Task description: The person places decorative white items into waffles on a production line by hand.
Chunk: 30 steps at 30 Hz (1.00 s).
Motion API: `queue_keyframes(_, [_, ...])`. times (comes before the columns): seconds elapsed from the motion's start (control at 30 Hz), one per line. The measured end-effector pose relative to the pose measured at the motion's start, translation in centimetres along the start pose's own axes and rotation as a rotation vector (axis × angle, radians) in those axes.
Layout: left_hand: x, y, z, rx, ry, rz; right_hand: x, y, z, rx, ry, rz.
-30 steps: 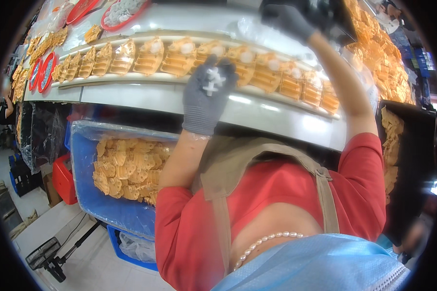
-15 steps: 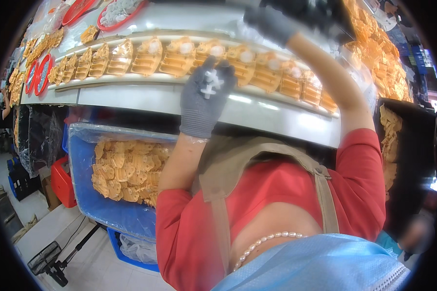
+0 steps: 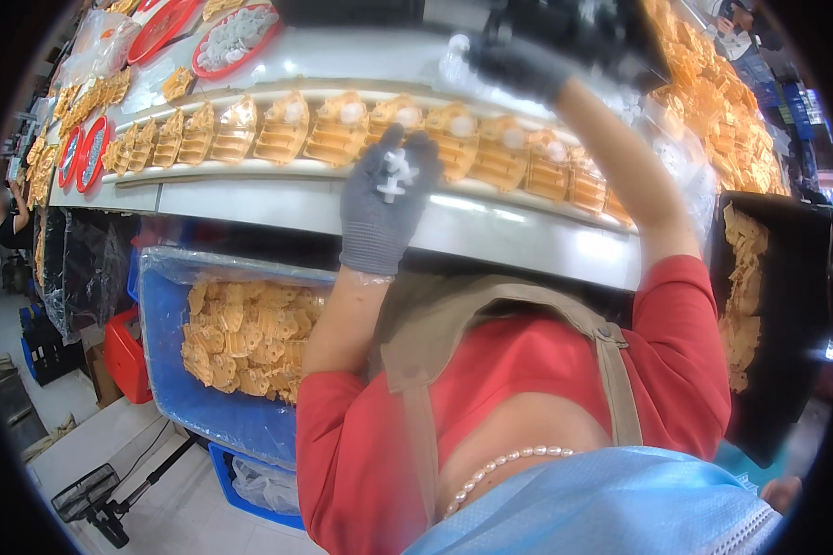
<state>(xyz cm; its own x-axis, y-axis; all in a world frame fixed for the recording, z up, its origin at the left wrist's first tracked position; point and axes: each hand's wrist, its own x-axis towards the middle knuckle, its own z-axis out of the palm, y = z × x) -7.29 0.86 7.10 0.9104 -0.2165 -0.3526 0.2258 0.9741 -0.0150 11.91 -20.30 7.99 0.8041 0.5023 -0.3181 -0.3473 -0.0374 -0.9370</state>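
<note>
My left hand (image 3: 386, 199), in a grey glove, is over the near edge of a row of orange moulded plastic parts (image 3: 280, 128). Small white cross-shaped pieces (image 3: 391, 190) rest in it, its fingers partly curled around them. Fingertips reach one of the parts in the middle of the row. Several parts there carry a whitish round piece (image 3: 462, 126). My right hand (image 3: 518, 69), in a dark grey glove, is farther back across the bench and smeared by motion. Beside its fingers lies something clear and whitish (image 3: 453, 63); whether the hand grips anything is not visible.
A red tray of whitish round pieces (image 3: 238, 40) stands at the back left, near other red trays (image 3: 162, 30). Orange parts are heaped (image 3: 713, 111) at the right. Below the bench sits a blue lined bin (image 3: 165, 319) of orange parts. A black object (image 3: 592, 37) stands behind my right hand.
The view has shifted slightly, so the bench sits a little lower. My right hand has moved slightly over the back of the bench. My left hand keeps the white pieces by the row.
</note>
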Motion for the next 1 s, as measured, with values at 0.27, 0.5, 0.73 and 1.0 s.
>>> queue_keyframes(0.27, [-1.6,4.0,-0.8,-0.12,-0.088,-0.014,1.8,-0.4,8.0,0.605,-0.299,0.185])
queue_keyframes(0.5, [-6.4,12.4,-2.9,-0.086,-0.045,0.123,7.6,-1.4,21.8,0.1,-0.473,0.094])
queue_keyframes(0.73, [-11.4,19.5,-3.2,-0.096,0.094,0.244,18.5,-0.5,32.7,-0.173,-0.371,0.186])
queue_keyframes(1.0, [-14.7,24.5,-6.2,-0.021,0.026,0.311,22.0,2.4,42.8,-1.169,-0.094,-0.465])
